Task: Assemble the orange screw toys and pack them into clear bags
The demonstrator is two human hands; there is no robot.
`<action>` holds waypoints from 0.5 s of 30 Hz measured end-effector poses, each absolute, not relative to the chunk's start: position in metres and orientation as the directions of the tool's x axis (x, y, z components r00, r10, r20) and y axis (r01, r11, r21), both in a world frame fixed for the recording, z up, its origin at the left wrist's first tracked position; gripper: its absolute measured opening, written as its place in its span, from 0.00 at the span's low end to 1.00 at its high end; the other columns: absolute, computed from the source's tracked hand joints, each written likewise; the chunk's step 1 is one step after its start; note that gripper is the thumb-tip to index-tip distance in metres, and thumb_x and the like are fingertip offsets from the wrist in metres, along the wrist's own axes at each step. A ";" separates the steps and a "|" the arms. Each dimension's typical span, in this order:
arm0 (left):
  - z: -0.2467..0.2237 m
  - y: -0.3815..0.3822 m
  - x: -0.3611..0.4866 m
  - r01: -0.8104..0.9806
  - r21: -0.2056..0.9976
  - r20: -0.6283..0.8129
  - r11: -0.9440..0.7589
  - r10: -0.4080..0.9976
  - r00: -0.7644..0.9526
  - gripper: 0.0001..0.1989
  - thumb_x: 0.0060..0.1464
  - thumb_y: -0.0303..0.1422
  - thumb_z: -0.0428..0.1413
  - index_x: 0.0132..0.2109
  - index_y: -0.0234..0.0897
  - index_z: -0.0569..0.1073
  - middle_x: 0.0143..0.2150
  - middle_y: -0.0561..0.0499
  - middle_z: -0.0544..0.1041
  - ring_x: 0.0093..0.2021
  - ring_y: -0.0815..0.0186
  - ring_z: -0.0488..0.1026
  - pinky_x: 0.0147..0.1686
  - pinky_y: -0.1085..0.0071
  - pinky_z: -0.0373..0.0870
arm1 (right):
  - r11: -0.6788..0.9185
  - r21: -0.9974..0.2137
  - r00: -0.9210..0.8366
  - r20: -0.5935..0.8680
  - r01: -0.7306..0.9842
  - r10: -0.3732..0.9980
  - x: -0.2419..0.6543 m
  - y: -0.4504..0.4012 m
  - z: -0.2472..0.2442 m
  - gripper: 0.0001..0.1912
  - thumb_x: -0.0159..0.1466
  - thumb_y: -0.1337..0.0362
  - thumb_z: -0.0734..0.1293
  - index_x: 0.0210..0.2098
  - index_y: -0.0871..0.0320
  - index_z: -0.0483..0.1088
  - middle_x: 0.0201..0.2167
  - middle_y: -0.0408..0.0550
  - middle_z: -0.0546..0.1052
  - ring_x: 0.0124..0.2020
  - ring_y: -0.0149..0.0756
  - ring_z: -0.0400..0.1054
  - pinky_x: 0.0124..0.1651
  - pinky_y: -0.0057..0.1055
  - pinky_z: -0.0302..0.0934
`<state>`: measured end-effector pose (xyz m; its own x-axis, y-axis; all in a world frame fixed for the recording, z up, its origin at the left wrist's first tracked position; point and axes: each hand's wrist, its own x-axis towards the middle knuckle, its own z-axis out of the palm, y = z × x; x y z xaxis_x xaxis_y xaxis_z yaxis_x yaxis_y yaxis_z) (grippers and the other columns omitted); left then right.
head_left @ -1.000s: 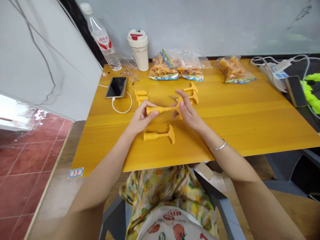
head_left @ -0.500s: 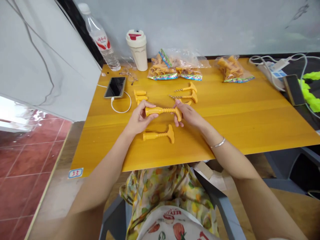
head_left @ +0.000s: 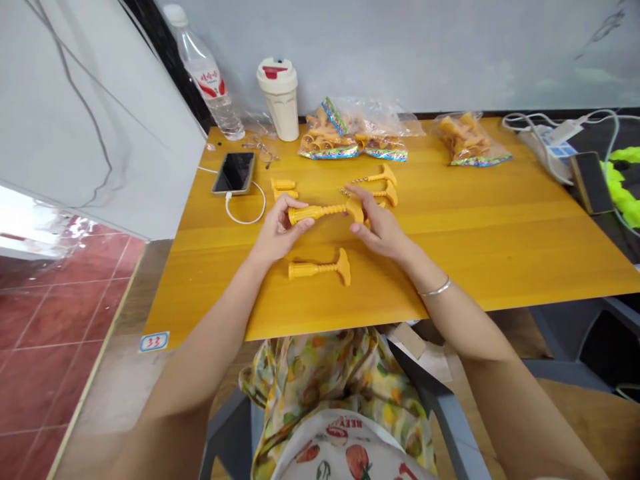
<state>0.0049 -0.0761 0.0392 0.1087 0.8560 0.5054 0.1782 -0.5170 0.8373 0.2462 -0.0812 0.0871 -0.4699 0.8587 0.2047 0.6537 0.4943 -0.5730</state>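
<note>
Our left hand (head_left: 277,232) curls closed around the ribbed end of a yellow plastic T-shaped handle (head_left: 320,212), while our right hand (head_left: 377,223) pinches its flared head, holding it just beyond a matching yellow handle (head_left: 320,270) lying on the orange wooden tabletop (head_left: 450,257).

the single view looks from the person's head, forward and down over the near edge of a wooden table (head_left: 450,267) toward the far wall (head_left: 400,53), close above the left hand (head_left: 277,233) and right hand (head_left: 380,227).
</note>
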 end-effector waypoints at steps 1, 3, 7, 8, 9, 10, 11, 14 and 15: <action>0.040 -0.076 0.005 0.169 0.840 0.504 -0.515 0.857 0.106 0.21 0.52 0.51 0.64 0.42 0.41 0.70 0.37 0.52 0.69 0.40 0.65 0.70 0.41 0.67 0.68 | 0.537 -0.498 -0.508 0.208 0.681 0.836 0.247 -0.081 0.088 0.42 0.67 0.34 0.52 0.69 0.56 0.53 0.54 0.60 0.75 0.50 0.53 0.73 0.49 0.45 0.68; 0.040 -0.077 0.005 0.151 0.845 0.502 -0.513 0.858 0.109 0.21 0.52 0.51 0.64 0.42 0.41 0.70 0.37 0.52 0.69 0.39 0.65 0.70 0.41 0.68 0.68 | 0.554 -0.421 -0.531 0.182 0.718 0.827 0.248 -0.079 0.088 0.41 0.67 0.36 0.55 0.69 0.57 0.54 0.55 0.61 0.75 0.52 0.56 0.72 0.51 0.47 0.66; 0.040 -0.079 0.007 0.147 0.850 0.493 -0.506 0.862 0.119 0.20 0.52 0.50 0.64 0.42 0.41 0.70 0.36 0.52 0.68 0.37 0.66 0.69 0.39 0.68 0.66 | 0.501 -0.330 -0.487 0.129 0.800 0.864 0.245 -0.079 0.087 0.37 0.69 0.38 0.54 0.67 0.55 0.56 0.51 0.59 0.78 0.47 0.55 0.75 0.50 0.46 0.66; 0.040 -0.080 0.007 0.150 0.849 0.493 -0.507 0.862 0.119 0.20 0.52 0.50 0.64 0.42 0.41 0.70 0.36 0.52 0.68 0.37 0.66 0.69 0.39 0.68 0.66 | 0.493 -0.326 -0.478 0.129 0.807 0.869 0.244 -0.079 0.087 0.36 0.70 0.38 0.53 0.67 0.55 0.57 0.50 0.58 0.78 0.46 0.54 0.76 0.49 0.45 0.66; 0.041 -0.080 0.007 0.153 0.847 0.496 -0.510 0.860 0.118 0.20 0.52 0.50 0.64 0.42 0.42 0.70 0.37 0.52 0.68 0.37 0.66 0.68 0.39 0.68 0.66 | 0.487 -0.327 -0.471 0.131 0.810 0.872 0.243 -0.080 0.086 0.35 0.70 0.39 0.53 0.66 0.54 0.57 0.49 0.57 0.78 0.45 0.53 0.76 0.49 0.45 0.66; 0.041 -0.080 0.007 0.156 0.844 0.500 -0.513 0.858 0.118 0.20 0.52 0.50 0.64 0.41 0.41 0.70 0.37 0.52 0.68 0.37 0.66 0.68 0.39 0.68 0.66 | 0.480 -0.332 -0.464 0.132 0.812 0.876 0.242 -0.080 0.085 0.33 0.70 0.39 0.52 0.65 0.53 0.58 0.47 0.56 0.79 0.44 0.53 0.76 0.48 0.44 0.65; 0.042 -0.080 0.007 0.159 0.843 0.500 -0.514 0.857 0.120 0.20 0.52 0.50 0.64 0.41 0.41 0.70 0.37 0.52 0.68 0.37 0.66 0.68 0.39 0.68 0.66 | 0.470 -0.339 -0.455 0.130 0.815 0.881 0.242 -0.080 0.084 0.32 0.71 0.40 0.52 0.64 0.53 0.60 0.45 0.54 0.79 0.43 0.52 0.76 0.47 0.43 0.65; 0.043 -0.079 0.007 0.174 0.854 0.473 -0.491 0.871 0.136 0.20 0.52 0.51 0.64 0.40 0.41 0.70 0.36 0.53 0.68 0.36 0.66 0.67 0.39 0.68 0.65 | 0.445 -0.376 -0.439 0.108 0.813 0.892 0.242 -0.081 0.084 0.31 0.72 0.41 0.51 0.60 0.55 0.65 0.36 0.52 0.80 0.40 0.49 0.76 0.44 0.40 0.64; 0.043 -0.079 0.007 0.181 0.861 0.455 -0.475 0.879 0.143 0.21 0.52 0.51 0.64 0.40 0.41 0.70 0.35 0.53 0.68 0.36 0.66 0.67 0.39 0.68 0.65 | 0.448 -0.396 -0.448 0.099 0.801 0.888 0.244 -0.080 0.085 0.31 0.72 0.41 0.51 0.60 0.57 0.65 0.34 0.51 0.80 0.38 0.48 0.76 0.43 0.39 0.64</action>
